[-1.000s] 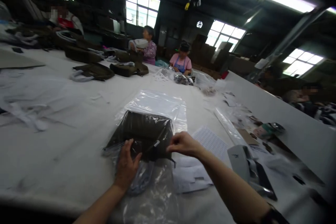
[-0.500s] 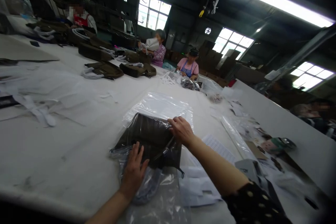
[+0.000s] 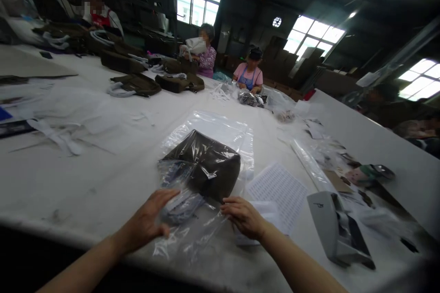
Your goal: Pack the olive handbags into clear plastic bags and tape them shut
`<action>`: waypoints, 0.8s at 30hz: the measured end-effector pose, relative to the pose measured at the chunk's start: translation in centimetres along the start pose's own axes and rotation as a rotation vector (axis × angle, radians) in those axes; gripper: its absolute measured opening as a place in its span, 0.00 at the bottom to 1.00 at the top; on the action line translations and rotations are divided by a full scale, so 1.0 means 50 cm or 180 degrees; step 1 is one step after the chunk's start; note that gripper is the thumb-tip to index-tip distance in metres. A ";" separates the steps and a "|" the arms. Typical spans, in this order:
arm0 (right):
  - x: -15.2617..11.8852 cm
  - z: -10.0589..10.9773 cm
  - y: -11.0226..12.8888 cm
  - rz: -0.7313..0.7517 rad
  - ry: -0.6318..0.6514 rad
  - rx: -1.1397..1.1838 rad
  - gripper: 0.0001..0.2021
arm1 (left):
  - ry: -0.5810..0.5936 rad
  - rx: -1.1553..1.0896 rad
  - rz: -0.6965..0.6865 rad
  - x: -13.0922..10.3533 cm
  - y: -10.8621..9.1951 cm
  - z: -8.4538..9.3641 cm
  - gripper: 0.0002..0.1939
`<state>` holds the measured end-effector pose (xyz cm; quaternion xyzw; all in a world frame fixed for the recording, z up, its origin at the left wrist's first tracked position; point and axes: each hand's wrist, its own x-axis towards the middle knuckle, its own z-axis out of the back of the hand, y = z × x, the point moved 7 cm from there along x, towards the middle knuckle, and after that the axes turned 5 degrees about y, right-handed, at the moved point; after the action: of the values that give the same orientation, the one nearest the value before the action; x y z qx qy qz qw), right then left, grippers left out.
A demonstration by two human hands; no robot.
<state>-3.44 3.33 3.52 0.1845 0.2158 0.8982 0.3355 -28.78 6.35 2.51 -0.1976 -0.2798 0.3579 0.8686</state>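
A dark olive bag lies inside a clear plastic bag on the white table, with pale straps bunched at its near end. My left hand lies flat, fingers spread, on the near left part of the plastic, over the straps. My right hand presses the plastic's near right edge just below the olive bag, its fingers curled down onto the film. Neither hand lifts anything.
A printed sheet lies right of the bag, and a grey tape dispenser beyond it. Several olive bags sit further up the table. Other people work at the far side. White paper scraps cover the left.
The olive bag has slid further into the plastic. My right hand came back from the bag's far corner to the near right edge. My left hand moved off the bag onto the plastic's open end.
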 end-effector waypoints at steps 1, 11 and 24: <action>0.000 0.001 -0.005 -0.0197 -0.0123 0.0114 0.11 | 0.0171 0.0049 -0.0064 -0.040 -0.021 -0.009 0.46; -0.045 -0.025 0.008 -0.0836 -0.1401 0.0297 0.09 | -0.0864 -0.0353 0.0603 -0.138 -0.044 -0.062 0.09; 0.011 -0.039 0.087 -0.1345 -0.1582 -0.0545 0.21 | -0.0766 -0.0779 0.1875 -0.148 0.046 0.013 0.17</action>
<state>-7.04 0.25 4.23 0.3202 0.0846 0.7512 0.5709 -34.72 2.55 -0.80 -0.3291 -0.3521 0.5780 0.6585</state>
